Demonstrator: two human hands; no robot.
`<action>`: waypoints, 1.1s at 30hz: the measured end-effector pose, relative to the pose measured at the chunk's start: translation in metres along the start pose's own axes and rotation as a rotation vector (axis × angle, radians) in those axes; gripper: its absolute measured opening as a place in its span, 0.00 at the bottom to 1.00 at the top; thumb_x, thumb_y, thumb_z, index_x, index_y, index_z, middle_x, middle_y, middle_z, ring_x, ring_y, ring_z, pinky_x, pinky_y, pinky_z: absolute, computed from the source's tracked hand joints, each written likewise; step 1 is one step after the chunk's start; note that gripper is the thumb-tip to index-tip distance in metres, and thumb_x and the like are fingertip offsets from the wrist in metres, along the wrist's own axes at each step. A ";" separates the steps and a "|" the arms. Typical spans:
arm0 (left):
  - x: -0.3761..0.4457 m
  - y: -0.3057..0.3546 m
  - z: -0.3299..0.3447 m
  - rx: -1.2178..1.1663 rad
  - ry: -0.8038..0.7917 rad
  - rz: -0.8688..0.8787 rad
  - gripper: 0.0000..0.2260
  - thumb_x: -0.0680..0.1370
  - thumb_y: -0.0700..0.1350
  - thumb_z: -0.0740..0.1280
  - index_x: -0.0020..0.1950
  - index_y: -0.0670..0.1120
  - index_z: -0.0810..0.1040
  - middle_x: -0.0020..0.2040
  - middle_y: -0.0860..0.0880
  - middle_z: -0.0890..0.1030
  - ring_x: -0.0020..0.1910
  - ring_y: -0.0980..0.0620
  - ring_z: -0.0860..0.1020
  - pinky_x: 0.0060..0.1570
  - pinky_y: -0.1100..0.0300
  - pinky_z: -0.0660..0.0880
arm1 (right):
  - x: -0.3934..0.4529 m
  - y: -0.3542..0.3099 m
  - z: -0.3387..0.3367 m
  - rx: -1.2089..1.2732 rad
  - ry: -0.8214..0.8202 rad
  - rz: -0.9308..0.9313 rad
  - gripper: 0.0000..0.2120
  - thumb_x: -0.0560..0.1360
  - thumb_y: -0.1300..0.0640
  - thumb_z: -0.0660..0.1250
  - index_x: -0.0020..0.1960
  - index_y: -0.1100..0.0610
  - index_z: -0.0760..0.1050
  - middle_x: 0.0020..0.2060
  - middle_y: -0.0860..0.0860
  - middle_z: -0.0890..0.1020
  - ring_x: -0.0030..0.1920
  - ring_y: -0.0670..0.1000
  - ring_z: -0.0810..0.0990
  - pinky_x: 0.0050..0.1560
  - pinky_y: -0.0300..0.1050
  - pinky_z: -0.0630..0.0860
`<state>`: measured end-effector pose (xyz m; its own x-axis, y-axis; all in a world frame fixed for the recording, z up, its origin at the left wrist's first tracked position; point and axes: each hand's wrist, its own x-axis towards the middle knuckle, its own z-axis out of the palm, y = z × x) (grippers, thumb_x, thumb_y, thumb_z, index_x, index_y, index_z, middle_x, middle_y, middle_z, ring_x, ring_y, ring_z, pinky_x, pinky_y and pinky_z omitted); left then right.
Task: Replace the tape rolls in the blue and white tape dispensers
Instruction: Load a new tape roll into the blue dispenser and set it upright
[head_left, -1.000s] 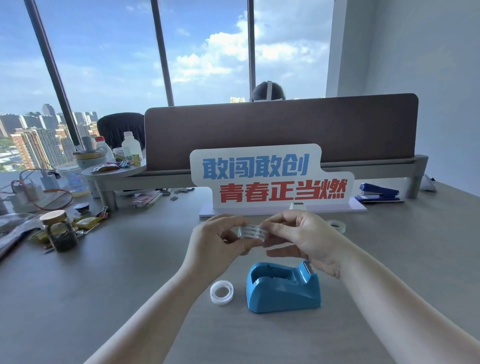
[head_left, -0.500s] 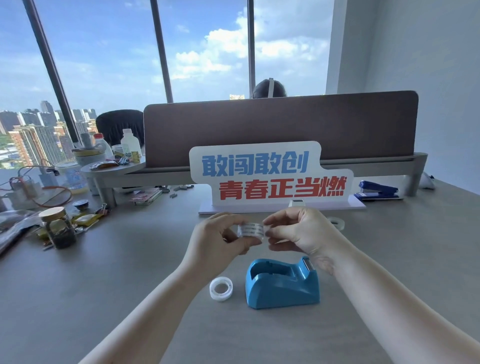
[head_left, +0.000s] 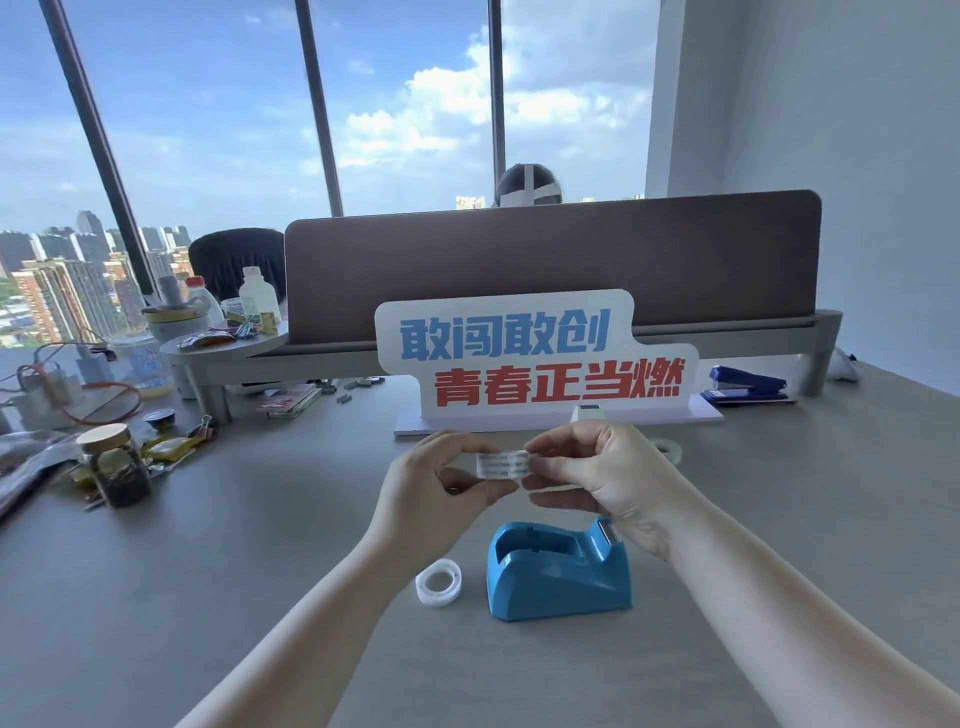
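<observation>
Both hands are raised above a grey desk (head_left: 156, 597), pinching one clear tape roll (head_left: 503, 464) between them: left hand (head_left: 431, 499) and right hand (head_left: 608, 478). Below sits the blue tape dispenser (head_left: 558, 569) (its cradle empty), a white core ring (head_left: 439, 583) just beside it.

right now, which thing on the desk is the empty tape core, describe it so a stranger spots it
Start at the big red and blue sign mid-desk, then come down past both hands to the blue dispenser. The core lies flat just left of it: a small white ring, thick-walled, lying free on the desk, unlike the roll in the hands.
</observation>
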<state>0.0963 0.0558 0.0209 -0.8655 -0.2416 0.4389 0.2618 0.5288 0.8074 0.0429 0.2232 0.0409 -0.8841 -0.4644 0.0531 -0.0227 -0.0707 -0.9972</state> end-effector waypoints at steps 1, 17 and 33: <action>-0.001 0.001 0.002 -0.021 -0.006 -0.012 0.13 0.65 0.39 0.77 0.44 0.52 0.79 0.41 0.54 0.83 0.32 0.57 0.82 0.33 0.72 0.74 | -0.001 0.001 0.000 -0.016 0.010 -0.015 0.08 0.71 0.69 0.69 0.50 0.66 0.80 0.44 0.61 0.85 0.42 0.56 0.86 0.39 0.45 0.83; -0.008 0.007 0.023 -0.386 -0.024 -0.365 0.06 0.67 0.38 0.76 0.39 0.42 0.80 0.46 0.48 0.81 0.44 0.48 0.82 0.45 0.55 0.82 | -0.016 0.010 -0.017 -0.441 0.104 -0.136 0.04 0.70 0.66 0.72 0.42 0.59 0.82 0.31 0.52 0.83 0.28 0.45 0.80 0.27 0.36 0.76; -0.022 -0.007 0.017 -0.169 -0.169 -0.182 0.13 0.67 0.40 0.75 0.47 0.56 0.83 0.49 0.51 0.84 0.48 0.55 0.83 0.55 0.58 0.78 | -0.024 0.030 -0.025 -0.798 0.055 -0.423 0.07 0.71 0.66 0.69 0.42 0.55 0.83 0.37 0.44 0.83 0.41 0.45 0.82 0.47 0.35 0.78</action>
<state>0.1063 0.0715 -0.0014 -0.9598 -0.1734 0.2209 0.1513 0.3431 0.9270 0.0520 0.2546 0.0083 -0.7485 -0.4949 0.4414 -0.6502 0.4168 -0.6352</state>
